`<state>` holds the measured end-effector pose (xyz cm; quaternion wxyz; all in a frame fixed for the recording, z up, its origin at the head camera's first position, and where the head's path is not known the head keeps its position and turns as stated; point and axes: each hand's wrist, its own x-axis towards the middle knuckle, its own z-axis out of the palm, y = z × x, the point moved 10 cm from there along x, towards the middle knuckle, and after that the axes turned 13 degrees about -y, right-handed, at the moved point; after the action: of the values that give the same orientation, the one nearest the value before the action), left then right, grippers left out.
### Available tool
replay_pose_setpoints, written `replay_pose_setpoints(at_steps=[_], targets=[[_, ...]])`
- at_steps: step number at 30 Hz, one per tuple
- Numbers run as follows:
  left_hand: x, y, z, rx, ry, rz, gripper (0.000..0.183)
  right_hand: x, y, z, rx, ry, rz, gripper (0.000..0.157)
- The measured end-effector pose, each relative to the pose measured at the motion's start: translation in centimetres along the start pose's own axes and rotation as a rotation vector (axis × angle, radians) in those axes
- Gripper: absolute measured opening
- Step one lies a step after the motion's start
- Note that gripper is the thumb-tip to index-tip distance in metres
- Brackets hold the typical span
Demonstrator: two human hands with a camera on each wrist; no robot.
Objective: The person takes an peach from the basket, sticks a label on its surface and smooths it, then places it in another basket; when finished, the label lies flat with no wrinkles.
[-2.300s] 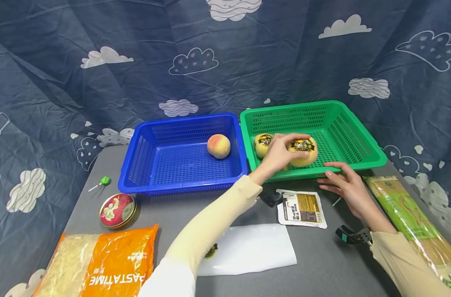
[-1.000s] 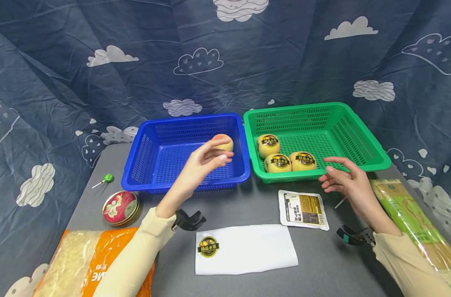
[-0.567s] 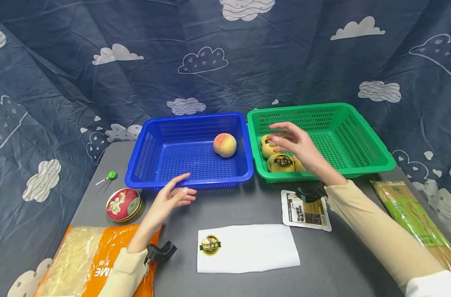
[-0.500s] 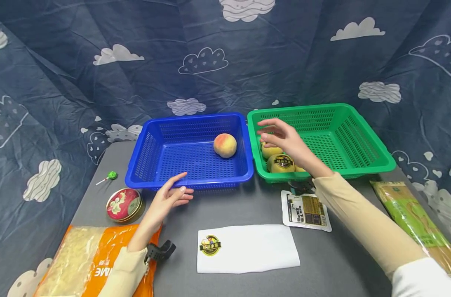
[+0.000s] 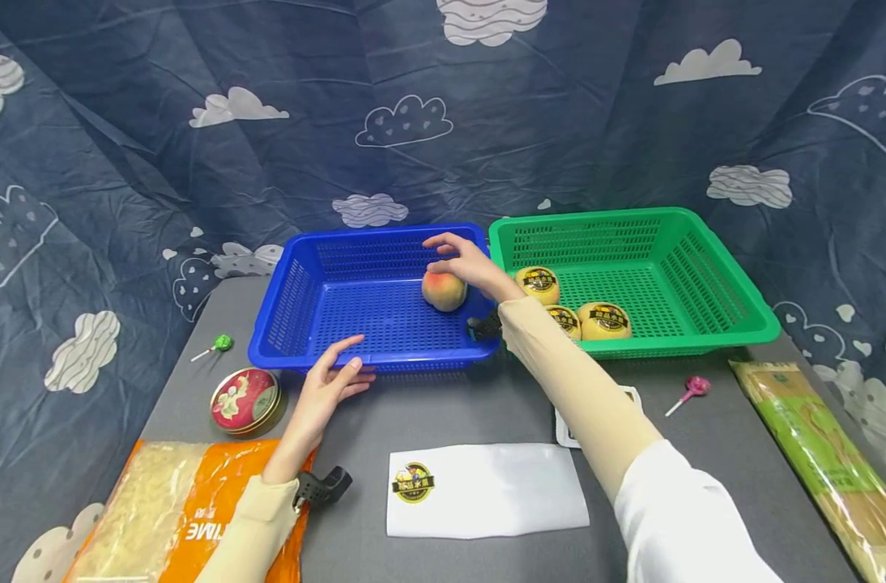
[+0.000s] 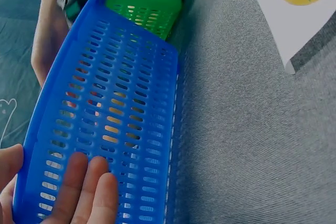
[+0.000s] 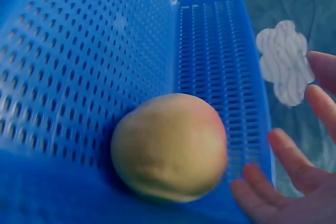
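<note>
A red-and-yellow peach [image 5: 445, 295] rests in the right part of the blue basket [image 5: 373, 359]. My right hand [image 5: 466, 263] is over it, fingers spread and loosely bent; in the right wrist view a gap separates the fingers from the peach [image 7: 170, 148]. My left hand [image 5: 328, 390] is at the basket's front rim. Its straight fingers [image 6: 84, 187] lie by the outer wall in the left wrist view; whether they press on it I cannot tell. Three yellow fruits [image 5: 605, 321] with dark labels sit in the green basket [image 5: 713, 344], one partly hidden by the right sleeve.
A white sheet [image 5: 494, 490] with a round fruit sticker lies in front. Around it are an orange pasta bag [image 5: 195, 510], a red tin [image 5: 244, 401], a green lollipop [image 5: 223, 342], a pink lollipop [image 5: 698, 386], a noodle pack [image 5: 815, 453] and a half-hidden white pouch [image 5: 565, 429].
A labelled fruit held by my left hand was let go in the green basket. That hand then moved left to the blue basket's front. My right hand moved left from the green basket to above the peach.
</note>
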<state>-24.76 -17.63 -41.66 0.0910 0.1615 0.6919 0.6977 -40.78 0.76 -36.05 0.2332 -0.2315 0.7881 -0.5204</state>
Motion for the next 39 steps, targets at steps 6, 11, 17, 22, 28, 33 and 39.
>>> replay_pose_setpoints(at_steps=[6, 11, 17, 22, 28, 33, 39], targets=[[0.3, -1.2, -0.4, -0.02, -0.036, 0.074, 0.043, 1.2, 1.5, 1.9, -0.035, -0.049, 0.12, 0.054], [0.3, -1.5, -0.6, -0.011, -0.021, 0.075, 0.04, 1.8, 2.6, 3.2, -0.088, -0.078, 0.201, 0.059], [0.0, -0.7, 0.0, -0.016, 0.025, -0.021, 0.045, 2.0, 4.2, 4.4, -0.079, -0.119, 0.271, 0.07], [0.0, -0.9, -0.1, -0.024, 0.034, -0.044, 0.044, 1.9, 4.4, 5.1, -0.083, -0.156, 0.287, 0.066], [0.3, -2.1, -0.7, 0.001, 0.016, -0.009, 0.049, 1.7, 3.5, 4.0, -0.157, -0.05, 0.245, 0.058], [0.2, -1.6, -0.5, -0.007, 0.019, -0.018, 0.046, 1.5, 2.6, 3.3, -0.175, 0.004, 0.184, 0.057], [-0.4, 1.1, 0.7, -0.021, 0.035, -0.055, 0.04, 0.8, -0.3, 2.3, -0.086, -0.039, 0.04, 0.059]])
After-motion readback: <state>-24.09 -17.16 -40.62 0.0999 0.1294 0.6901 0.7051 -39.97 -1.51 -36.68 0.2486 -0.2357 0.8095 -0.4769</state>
